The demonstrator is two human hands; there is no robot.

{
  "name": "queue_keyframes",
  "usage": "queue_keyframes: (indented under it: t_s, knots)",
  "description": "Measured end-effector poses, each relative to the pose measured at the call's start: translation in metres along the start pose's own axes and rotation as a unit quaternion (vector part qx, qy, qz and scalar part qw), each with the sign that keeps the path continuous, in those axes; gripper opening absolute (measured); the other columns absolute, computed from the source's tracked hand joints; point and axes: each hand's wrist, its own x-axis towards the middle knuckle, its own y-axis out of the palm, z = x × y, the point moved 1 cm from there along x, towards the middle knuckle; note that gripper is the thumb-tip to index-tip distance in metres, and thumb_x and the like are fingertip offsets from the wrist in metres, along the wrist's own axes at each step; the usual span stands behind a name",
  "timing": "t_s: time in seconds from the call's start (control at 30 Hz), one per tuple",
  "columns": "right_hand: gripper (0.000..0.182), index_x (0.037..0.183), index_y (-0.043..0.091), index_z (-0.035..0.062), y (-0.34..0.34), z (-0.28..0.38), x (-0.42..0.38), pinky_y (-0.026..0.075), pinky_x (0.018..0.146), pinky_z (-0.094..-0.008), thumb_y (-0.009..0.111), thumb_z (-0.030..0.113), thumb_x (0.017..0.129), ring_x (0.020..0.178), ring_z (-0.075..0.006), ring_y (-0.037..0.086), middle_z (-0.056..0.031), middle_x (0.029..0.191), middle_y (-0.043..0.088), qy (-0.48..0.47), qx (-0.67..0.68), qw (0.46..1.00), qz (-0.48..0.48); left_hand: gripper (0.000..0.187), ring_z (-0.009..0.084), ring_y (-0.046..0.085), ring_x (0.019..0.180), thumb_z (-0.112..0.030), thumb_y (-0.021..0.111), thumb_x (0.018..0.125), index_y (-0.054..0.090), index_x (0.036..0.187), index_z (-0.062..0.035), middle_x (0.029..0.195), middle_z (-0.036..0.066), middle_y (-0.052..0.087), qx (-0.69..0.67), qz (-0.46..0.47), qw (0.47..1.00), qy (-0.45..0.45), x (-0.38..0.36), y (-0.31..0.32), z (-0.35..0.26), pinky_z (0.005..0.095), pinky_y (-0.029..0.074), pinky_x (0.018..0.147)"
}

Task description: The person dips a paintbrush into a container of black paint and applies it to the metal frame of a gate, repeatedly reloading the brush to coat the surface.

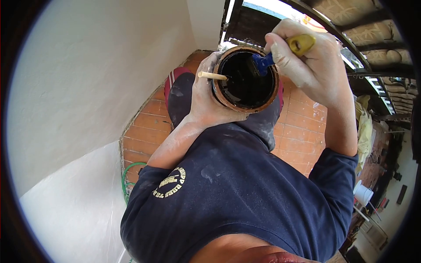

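The tiled floor (302, 131) runs up to a pale wall (96, 79) in the head view. The left hand (204, 98) has its fingers wrapped around 1 round pot (277, 83), probably rigid and fairly heavy, best taken around its body below the rim. The right hand (320, 61) grips 1 brush (263, 64) at the pot's mouth; it should be light, firm at the handle. The pot contains dark, glossy liquid (247, 90) and 1 wooden stick (209, 75) jutting over its rim.

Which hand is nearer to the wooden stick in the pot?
Left. The left hand cups the pot on the wooden stick's side; the right hand is across by the opposite rim, holding the brush.
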Motion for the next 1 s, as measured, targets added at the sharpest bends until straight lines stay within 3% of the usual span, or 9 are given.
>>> queue_keyframes:
  t_s: [0.1, 0.33, 0.47, 0.57, 0.63, 0.67, 0.73, 0.93, 1.0]
  knots:
    - [0.019, 0.093, 0.069, -0.0021, -0.013, 0.01, -0.006, 0.045, 0.056, -0.0235, 0.06, 0.012, 0.104, 0.06, -0.0074, 0.058, -0.0033, 0.075, 0.065, 0.088, 0.062, 0.994, -0.011, 0.124, 0.0369, 0.052, 0.134, -0.032, 0.102, 0.051, 0.036, 0.15, 0.0014, 0.139, 0.018, 0.055, 0.031, -0.016, 0.999, 0.012, -0.001, 0.002, 0.004, 0.0472, 0.04, 0.115]
    - [0.024, 0.095, 0.07, -0.0024, -0.027, 0.014, -0.02, 0.044, 0.056, -0.0188, 0.057, 0.014, 0.107, 0.061, -0.0041, 0.06, -0.0033, 0.082, 0.068, 0.042, 0.132, 0.981, -0.135, 0.123, 0.035, 0.053, 0.133, -0.031, 0.101, 0.051, 0.035, 0.15, 0.0023, 0.14, 0.019, 0.051, -0.049, -0.025, 0.998, -0.017, 0.012, 0.01, 0.017, 0.0463, 0.043, 0.113]
    - [0.013, 0.093, 0.069, -0.001, -0.014, 0.006, -0.024, 0.045, 0.055, -0.0245, 0.065, 0.008, 0.101, 0.059, -0.0082, 0.058, -0.0026, 0.069, 0.063, 0.01, 0.064, 0.993, -0.099, 0.121, 0.0341, 0.055, 0.131, -0.031, 0.102, 0.051, 0.037, 0.148, 0.0025, 0.139, 0.019, 0.052, -0.049, -0.04, 0.998, -0.018, 0.021, 0.012, 0.017, 0.0452, 0.046, 0.111]
    - [0.013, 0.092, 0.068, -0.0002, -0.015, 0.012, -0.029, 0.047, 0.056, -0.0261, 0.065, 0.009, 0.101, 0.059, -0.008, 0.06, -0.0032, 0.068, 0.063, 0.159, 0.207, 0.957, -0.125, 0.12, 0.0348, 0.055, 0.131, -0.032, 0.102, 0.051, 0.038, 0.147, 0.0025, 0.138, 0.019, 0.053, -0.044, -0.063, 0.997, -0.018, 0.02, 0.016, 0.019, 0.0461, 0.046, 0.111]
    - [0.012, 0.094, 0.067, -0.0006, -0.016, 0.002, -0.03, 0.05, 0.058, -0.0267, 0.064, 0.009, 0.1, 0.061, -0.0095, 0.064, -0.0047, 0.069, 0.065, 0.107, 0.131, 0.981, -0.093, 0.121, 0.0364, 0.055, 0.131, -0.033, 0.102, 0.05, 0.039, 0.147, 0.0026, 0.139, 0.02, 0.053, -0.026, -0.076, 0.997, -0.015, 0.022, 0.017, 0.021, 0.0477, 0.045, 0.112]
    - [0.012, 0.094, 0.067, -0.0008, -0.017, 0.001, -0.032, 0.05, 0.058, -0.027, 0.064, 0.009, 0.1, 0.061, -0.0106, 0.065, -0.0055, 0.069, 0.066, 0.086, 0.12, 0.982, -0.12, 0.121, 0.0272, 0.056, 0.132, -0.026, 0.102, 0.052, 0.036, 0.149, 0.0029, 0.14, 0.016, 0.056, -0.01, -0.057, 0.998, 0.001, 0.026, 0.017, 0.019, 0.0419, 0.044, 0.115]
    - [0.012, 0.093, 0.066, 0.0007, -0.021, 0.003, -0.032, 0.051, 0.059, -0.0281, 0.064, 0.01, 0.1, 0.06, -0.0155, 0.067, -0.0081, 0.068, 0.066, 0.165, 0.201, 0.957, -0.131, 0.119, 0.0271, 0.056, 0.132, -0.026, 0.102, 0.053, 0.036, 0.149, 0.0027, 0.14, 0.016, 0.056, -0.004, -0.055, 0.998, 0.004, 0.028, 0.018, 0.017, 0.0423, 0.045, 0.114]
    - [0.016, 0.093, 0.066, -0.0001, -0.027, -0.008, -0.033, 0.049, 0.056, -0.031, 0.063, 0.013, 0.102, 0.057, -0.0154, 0.063, -0.0086, 0.064, 0.063, 0.177, 0.178, 0.963, -0.1, 0.122, 0.0375, 0.053, 0.133, -0.037, 0.102, 0.052, 0.038, 0.147, 0.004, 0.141, 0.022, 0.052, -0.011, -0.05, 0.998, -0.022, 0.028, 0.026, 0.022, 0.0477, 0.043, 0.114]
    - [0.017, 0.093, 0.066, -0.0004, -0.025, -0.01, -0.034, 0.049, 0.057, -0.0307, 0.062, 0.014, 0.102, 0.058, -0.0138, 0.063, -0.0094, 0.065, 0.064, 0.142, 0.153, 0.968, -0.143, 0.117, 0.0311, 0.056, 0.129, -0.034, 0.102, 0.052, 0.041, 0.145, 0.0021, 0.137, 0.017, 0.055, -0.023, -0.064, 0.998, -0.004, 0.031, 0.028, 0.021, 0.044, 0.045, 0.112]
